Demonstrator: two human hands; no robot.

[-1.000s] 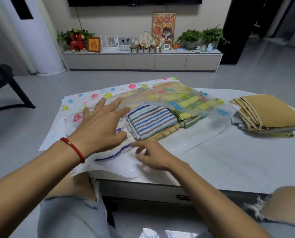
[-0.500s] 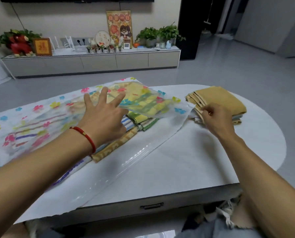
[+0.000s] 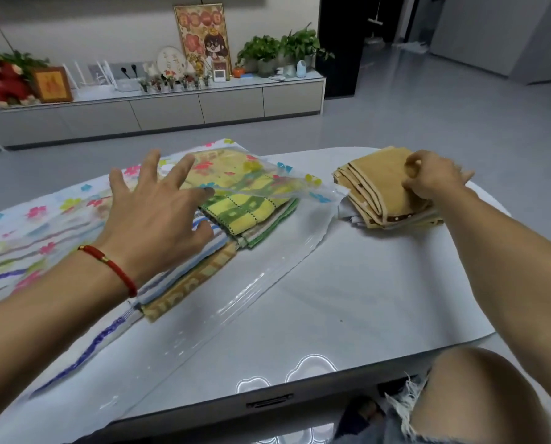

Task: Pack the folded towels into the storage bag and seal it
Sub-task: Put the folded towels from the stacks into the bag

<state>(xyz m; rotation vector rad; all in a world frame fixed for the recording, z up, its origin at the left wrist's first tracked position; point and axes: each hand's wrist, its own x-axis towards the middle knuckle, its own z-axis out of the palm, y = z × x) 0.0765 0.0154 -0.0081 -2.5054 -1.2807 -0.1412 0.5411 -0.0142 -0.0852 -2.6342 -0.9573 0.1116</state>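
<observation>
A clear storage bag (image 3: 37, 225) printed with coloured flowers lies flat on the white table (image 3: 347, 299), its mouth open toward the right. Folded towels sit partly inside it: a green-and-yellow checked towel (image 3: 242, 208), a blue-striped towel (image 3: 210, 248) and a tan patterned towel (image 3: 184, 290). My left hand (image 3: 158, 216) rests spread on the bag and the striped towel. To the right, outside the bag, lies a stack of mustard-brown folded towels (image 3: 376, 190). My right hand (image 3: 431, 177) pinches the top towel of that stack.
The table's rounded front edge (image 3: 299, 392) is close to my knees (image 3: 479, 398). Grey floor surrounds the table. A low cabinet (image 3: 171, 113) with plants, frames and ornaments runs along the far wall.
My right hand left the bag's mouth, swung right to the mustard-brown stack and now grips its top towel. My left hand stayed on the bag. The view turned right.
</observation>
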